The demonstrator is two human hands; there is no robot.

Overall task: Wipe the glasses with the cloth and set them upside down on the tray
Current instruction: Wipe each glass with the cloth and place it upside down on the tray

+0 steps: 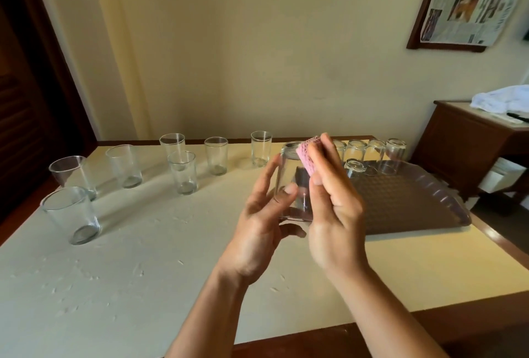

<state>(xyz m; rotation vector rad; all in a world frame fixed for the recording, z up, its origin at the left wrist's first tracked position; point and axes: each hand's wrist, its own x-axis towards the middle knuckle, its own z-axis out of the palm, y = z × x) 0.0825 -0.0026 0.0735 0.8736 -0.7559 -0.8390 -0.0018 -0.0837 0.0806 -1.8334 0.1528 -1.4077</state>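
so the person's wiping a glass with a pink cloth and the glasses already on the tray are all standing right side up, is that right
Not quite. The right hand does press the pink cloth against the held glass, steadied by the left hand, but the head view shows the glasses on the tray, such as this one, standing upside down, bases up.

Head-worn view, facing forward and down, table [143,257] close

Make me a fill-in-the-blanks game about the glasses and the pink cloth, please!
1. The right hand presses a ____ cloth on the held glass.
2. The glasses on the tray stand upside ____.
3. The left hand holds the ____.

Missing words: pink; down; glass
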